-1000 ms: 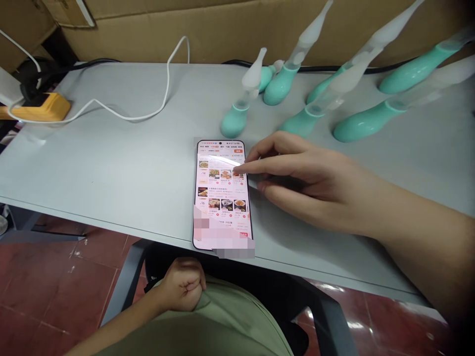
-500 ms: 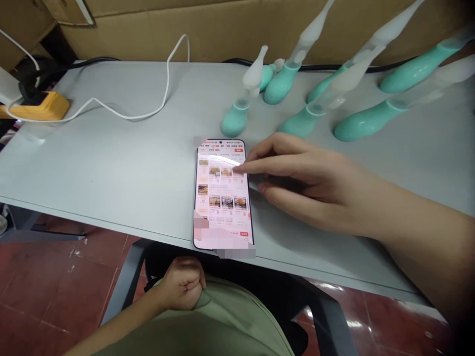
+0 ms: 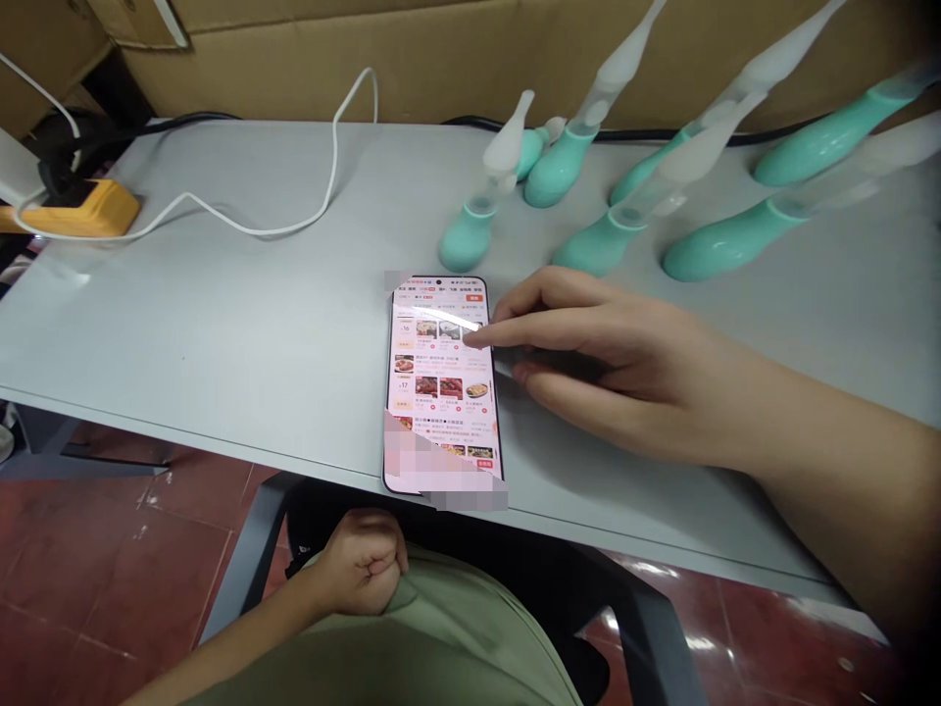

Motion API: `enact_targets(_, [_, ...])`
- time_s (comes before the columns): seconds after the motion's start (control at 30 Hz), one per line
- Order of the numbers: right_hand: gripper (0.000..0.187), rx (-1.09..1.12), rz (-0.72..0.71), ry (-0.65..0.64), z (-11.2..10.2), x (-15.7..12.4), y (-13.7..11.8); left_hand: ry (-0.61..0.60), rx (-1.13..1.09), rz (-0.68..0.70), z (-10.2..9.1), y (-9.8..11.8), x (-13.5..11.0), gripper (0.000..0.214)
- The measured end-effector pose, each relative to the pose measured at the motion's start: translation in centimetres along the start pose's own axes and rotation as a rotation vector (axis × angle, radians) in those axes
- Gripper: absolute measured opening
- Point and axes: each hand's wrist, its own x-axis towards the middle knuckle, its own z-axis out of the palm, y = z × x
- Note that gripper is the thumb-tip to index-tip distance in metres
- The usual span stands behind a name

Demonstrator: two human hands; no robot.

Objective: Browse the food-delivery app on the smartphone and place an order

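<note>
Phone (image 3: 444, 392) lay on desk (image 3: 265, 324), showing food list (image 3: 450, 365) — browsing seemed unfinished. Right hand (image 3: 624, 363) spread loosely, fingertip over phone; left hand (image 3: 368, 562) — fisted, nearside of phone.

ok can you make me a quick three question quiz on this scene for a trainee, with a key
1. True or false: the right hand reaches partly over the lit screen of the phone.
2. Whose grip is curled into a fist? a) right, b) left, c) both.
3. Fill in the colour: the bulb nearest the phone, standing on the grey table, is ____.

Key:
1. True.
2. b; the left hand is curled.
3. Turquoise.
</note>
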Motion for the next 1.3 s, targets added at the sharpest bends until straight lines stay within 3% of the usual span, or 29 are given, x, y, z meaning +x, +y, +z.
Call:
enact_targets(0.67, [0.042,-0.021,-0.013,0.000,-0.07,-0.13,0.07,-0.026,-0.035,-0.008,-0.05,0.52,0.05,0.038])
enact_targets(1.0, [0.040,-0.013,-0.039,-0.019,-0.05,0.07,-0.01,0.054,0.025,-0.023,0.30,0.41,-0.11,0.038])
enact_targets(1.3, [0.040,-0.030,-0.064,-0.020,-0.14,-0.04,0.20,0.049,0.038,-0.010,0.26,0.39,-0.06,0.039])
